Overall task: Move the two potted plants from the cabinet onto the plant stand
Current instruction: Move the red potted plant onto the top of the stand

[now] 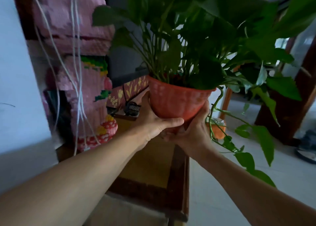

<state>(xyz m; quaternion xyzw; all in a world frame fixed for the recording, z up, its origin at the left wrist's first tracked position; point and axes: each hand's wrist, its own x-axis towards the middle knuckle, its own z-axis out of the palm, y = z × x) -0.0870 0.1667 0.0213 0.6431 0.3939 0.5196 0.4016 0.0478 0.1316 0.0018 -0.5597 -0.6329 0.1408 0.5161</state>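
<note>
While both hands cup its base, the red pot (pixel 177 99) hangs in the air above the wooden cabinet (pixel 153 167), leafy plant (pixel 196 42) upright, vine trailing right. Left hand (pixel 153 121) fingers wrap under the pot's near side; right hand (pixel 193 131) fingers grip from below. Power strip (pixel 126 113) lies on the surface behind.

Potted plant (pixel 177 100) (both hands underneath)
</note>
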